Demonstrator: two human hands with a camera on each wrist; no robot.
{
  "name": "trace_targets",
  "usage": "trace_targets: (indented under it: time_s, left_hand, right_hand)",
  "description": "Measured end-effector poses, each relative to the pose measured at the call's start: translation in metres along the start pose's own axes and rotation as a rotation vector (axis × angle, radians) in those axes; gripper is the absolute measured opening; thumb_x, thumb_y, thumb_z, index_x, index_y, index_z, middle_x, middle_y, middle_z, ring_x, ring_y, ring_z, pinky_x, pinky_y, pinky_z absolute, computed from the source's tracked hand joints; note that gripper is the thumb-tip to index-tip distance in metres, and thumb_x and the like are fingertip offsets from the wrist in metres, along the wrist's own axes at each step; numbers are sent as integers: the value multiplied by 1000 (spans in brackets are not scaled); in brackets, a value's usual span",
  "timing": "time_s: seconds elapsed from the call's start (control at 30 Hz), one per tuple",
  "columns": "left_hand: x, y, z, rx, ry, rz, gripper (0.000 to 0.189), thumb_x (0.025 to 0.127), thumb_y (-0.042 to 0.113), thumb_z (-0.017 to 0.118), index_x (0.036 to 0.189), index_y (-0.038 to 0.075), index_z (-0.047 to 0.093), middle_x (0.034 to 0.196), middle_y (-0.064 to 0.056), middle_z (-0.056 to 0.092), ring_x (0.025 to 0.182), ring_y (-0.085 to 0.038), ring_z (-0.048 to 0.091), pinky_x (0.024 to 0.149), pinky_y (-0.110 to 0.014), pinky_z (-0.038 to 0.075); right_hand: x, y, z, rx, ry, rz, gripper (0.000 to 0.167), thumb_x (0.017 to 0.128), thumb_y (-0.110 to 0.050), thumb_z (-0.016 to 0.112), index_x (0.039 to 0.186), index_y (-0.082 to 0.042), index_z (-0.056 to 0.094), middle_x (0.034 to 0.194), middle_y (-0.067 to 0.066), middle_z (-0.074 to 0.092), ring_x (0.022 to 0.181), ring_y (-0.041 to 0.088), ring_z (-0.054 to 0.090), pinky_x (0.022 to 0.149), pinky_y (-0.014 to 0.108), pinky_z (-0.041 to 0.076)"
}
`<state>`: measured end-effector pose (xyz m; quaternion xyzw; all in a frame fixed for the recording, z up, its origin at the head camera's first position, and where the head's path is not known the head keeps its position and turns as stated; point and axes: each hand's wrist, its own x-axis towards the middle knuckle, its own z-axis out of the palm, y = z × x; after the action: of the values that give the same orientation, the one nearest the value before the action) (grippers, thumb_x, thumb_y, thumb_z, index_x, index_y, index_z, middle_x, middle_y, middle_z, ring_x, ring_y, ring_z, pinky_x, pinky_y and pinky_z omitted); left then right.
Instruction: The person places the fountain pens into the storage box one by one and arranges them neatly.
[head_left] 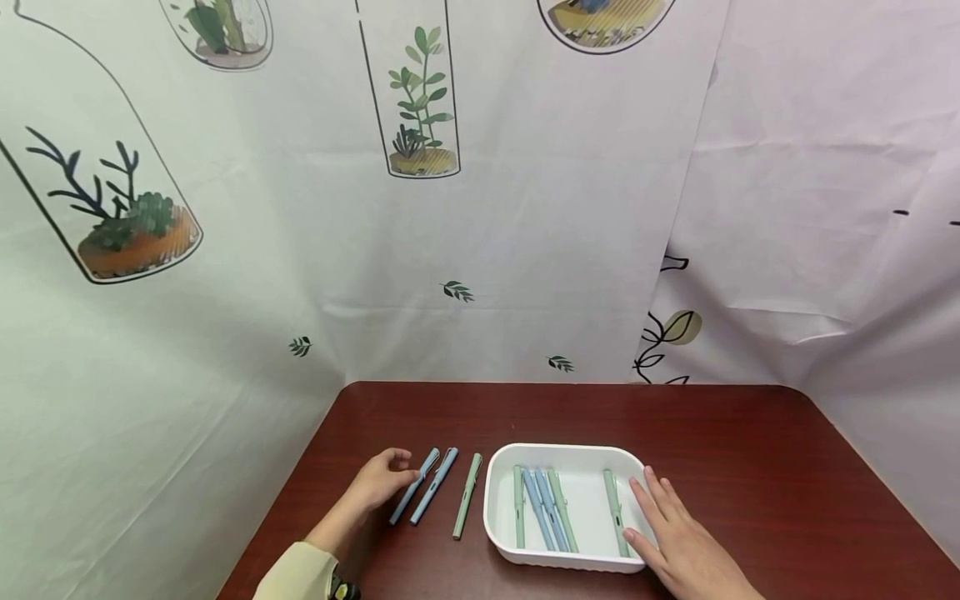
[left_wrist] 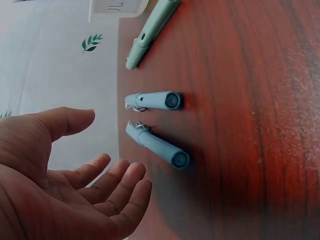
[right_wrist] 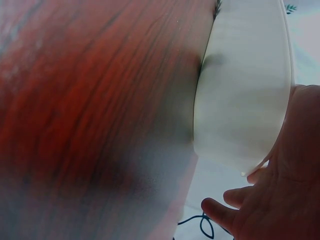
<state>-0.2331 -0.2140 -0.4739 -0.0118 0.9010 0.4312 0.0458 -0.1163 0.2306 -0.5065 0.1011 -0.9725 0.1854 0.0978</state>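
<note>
Over the leftmost blue pen [head_left: 405, 502], my left hand [head_left: 381, 478] hovers with its thumb and fingers spread apart. The left wrist view shows this hand [left_wrist: 85, 175] gripping nothing, with a gap between it and the pen [left_wrist: 160, 147]. A second blue pen [head_left: 434, 487] and a green pen [head_left: 467, 497] lie on the table to the right. My right hand [head_left: 686, 542] has its fingers extended along the right rim of a white tray [head_left: 588, 508]. In the right wrist view it touches the tray's side [right_wrist: 245, 95].
Inside the tray, a green pen [head_left: 519, 508], two blue pens and another green pen [head_left: 562, 510] lie at the left; one more green pen [head_left: 617, 512] lies at the right. The dark red table [head_left: 750, 467] meets a printed cloth [head_left: 525, 250] behind.
</note>
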Motion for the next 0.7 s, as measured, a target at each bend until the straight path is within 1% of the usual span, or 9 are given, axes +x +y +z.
trace_targets:
  time_s: [0.23,0.5,0.7]
  left_hand:
    - [2,-4,5,13,0,-1,44,87,16,77,123,-4,63,112,-16,68,104,-32,63,88,-48,52]
    - [6,-8,8,44,11,8,44,83,14,79,120,-5,64,106,-13,69,101,-32,63,87,-47,52]
    - [6,-10,9,63,-9,-10,46,83,14,79,122,-5,63,109,-14,68,103,-33,62,87,-48,52]
  right_hand:
    - [0,0,0,3,-9,5,75,95,-53,63,153,-9,45,161,21,33,143,48,36,103,62,45]
    - [0,0,0,6,10,-6,74,95,-51,65,153,-9,46,161,21,34,143,48,37,103,61,46]
    - [0,0,1,5,22,-17,74,95,-50,65,152,-8,46,160,22,35,142,48,37,103,61,46]
